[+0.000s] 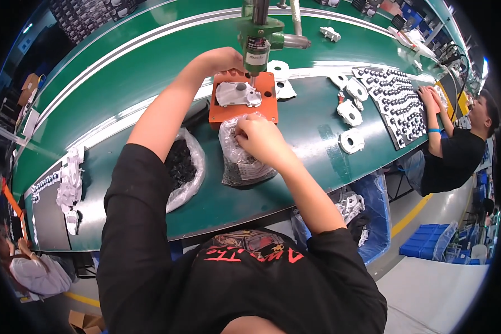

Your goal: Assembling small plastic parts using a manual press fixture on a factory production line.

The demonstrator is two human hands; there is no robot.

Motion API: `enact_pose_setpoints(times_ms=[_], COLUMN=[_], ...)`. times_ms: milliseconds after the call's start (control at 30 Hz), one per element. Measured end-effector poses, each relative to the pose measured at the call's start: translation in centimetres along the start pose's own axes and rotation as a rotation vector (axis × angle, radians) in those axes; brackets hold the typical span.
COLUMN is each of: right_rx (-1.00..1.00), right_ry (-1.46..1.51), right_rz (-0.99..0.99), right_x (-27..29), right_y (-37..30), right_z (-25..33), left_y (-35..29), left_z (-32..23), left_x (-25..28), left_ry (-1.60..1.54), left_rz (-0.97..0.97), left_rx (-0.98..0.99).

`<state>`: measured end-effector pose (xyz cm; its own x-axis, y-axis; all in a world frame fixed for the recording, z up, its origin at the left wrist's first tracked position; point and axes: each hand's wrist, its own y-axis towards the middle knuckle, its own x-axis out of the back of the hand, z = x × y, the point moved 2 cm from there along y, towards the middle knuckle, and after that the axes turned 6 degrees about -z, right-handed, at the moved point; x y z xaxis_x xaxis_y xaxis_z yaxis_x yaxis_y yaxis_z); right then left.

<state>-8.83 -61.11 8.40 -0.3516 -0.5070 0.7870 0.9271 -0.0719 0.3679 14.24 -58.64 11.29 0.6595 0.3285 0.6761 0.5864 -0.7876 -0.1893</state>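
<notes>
A silver cast-metal housing (234, 94) lies on the orange fixture plate (220, 114), beneath the green press (257, 47) and its thin spindle. My left hand (224, 59) reaches to the far left side of the press, over the plate's back edge. Its fingertips are hidden there. In front of the plate stands a clear plastic bag (242, 170) with small parts inside. At its mouth is my right hand (259, 136), fingers curled together; what they pinch is too small or hidden to make out.
An open bag of black parts (182, 167) sits left of the clear bag. Silver housings (349, 113) lie on the green bench to the right, near a board of small black-and-silver parts (392, 103). A co-worker (456, 145) works at the right. A blue-lined bin (376, 214) stands below the bench edge.
</notes>
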Motion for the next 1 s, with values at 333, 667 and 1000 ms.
enact_pose_setpoints(times_ms=[333, 667, 1000], right_rx=[-0.021, 0.019, -0.017], right_ry=[0.028, -0.012, 0.082], right_rz=[-0.030, -0.100, -0.139], right_x=[-0.1, -0.4, 0.4], right_y=[-0.1, -0.4, 0.1], right_z=[-0.5, -0.4, 0.1], left_y=[0.7, -0.9, -12.1], left_z=[-1.3, -0.5, 2.3], left_x=[-2.2, -2.6, -7.0], left_ry=[0.167, 0.092, 0.264], left_rz=[0.219, -0.068, -0.565], left_rx=[-0.089, -0.137, -0.528])
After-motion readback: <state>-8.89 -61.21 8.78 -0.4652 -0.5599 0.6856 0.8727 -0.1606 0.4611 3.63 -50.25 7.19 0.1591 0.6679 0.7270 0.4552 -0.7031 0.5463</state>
